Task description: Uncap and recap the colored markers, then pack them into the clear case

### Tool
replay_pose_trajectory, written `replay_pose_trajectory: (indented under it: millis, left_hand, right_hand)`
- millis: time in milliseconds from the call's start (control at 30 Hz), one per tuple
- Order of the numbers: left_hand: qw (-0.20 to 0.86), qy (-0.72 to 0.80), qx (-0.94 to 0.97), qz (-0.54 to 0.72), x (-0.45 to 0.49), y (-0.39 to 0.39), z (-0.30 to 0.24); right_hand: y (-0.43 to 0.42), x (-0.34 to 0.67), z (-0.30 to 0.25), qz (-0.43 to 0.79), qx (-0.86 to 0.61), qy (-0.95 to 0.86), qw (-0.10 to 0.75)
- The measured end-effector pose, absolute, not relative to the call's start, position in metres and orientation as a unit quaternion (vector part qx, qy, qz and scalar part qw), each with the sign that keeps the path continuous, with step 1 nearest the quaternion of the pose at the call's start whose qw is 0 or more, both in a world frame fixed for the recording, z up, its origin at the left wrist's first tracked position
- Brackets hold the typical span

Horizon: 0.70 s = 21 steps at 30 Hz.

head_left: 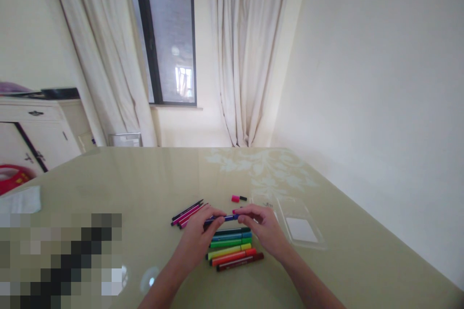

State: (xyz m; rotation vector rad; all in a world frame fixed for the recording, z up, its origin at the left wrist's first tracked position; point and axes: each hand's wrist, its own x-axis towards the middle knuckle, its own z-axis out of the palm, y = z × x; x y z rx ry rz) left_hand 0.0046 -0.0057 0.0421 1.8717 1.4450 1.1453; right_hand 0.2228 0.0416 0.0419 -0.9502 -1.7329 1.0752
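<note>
A dark blue marker pen [229, 218] is held level between my two hands, above the table. My left hand [203, 224] pinches its left part, and my right hand [261, 222] pinches its right end. Below it lies a row of capped markers: a teal one [232, 231], a blue one [230, 237], a green one [230, 243], a yellow-green one [228, 251], an orange one [232, 257] and a dark red one [239, 262]. Left of my left hand, several uncapped pink and black pens [187, 212] lie slanted. Beyond my hands sit a pink cap [235, 199] and a black cap [243, 198].
A clear plastic case [322, 245] lies open on the glossy table [119, 178], right of my right hand. A white cloth [31, 199] rests at the far left edge. The wall [380, 120] runs along the table's right side.
</note>
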Motion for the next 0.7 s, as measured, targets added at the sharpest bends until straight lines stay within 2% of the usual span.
replay_pose_trajectory:
  millis: [333,467,567,700]
  left_hand:
    - [0.256,0.548,0.673,0.425,0.011,-0.008,0.039]
    - [0.26,0.546,0.683,0.409,0.014,-0.008,0.037]
    - [0.258,0.536,0.707,0.384,0.016,-0.007,0.032]
    - [0.197,0.554,0.728,0.352,0.022,-0.004,0.021]
  right_hand:
    - [0.039,0.219,0.037,0.449,-0.373,-0.677,0.448]
    - [0.041,0.225,0.045,0.443,-0.378,-0.7,0.413]
    - [0.046,0.233,0.051,0.373,-0.401,-0.75,0.372]
    - [0.058,0.24,0.041,0.197,-0.464,-0.784,0.364]
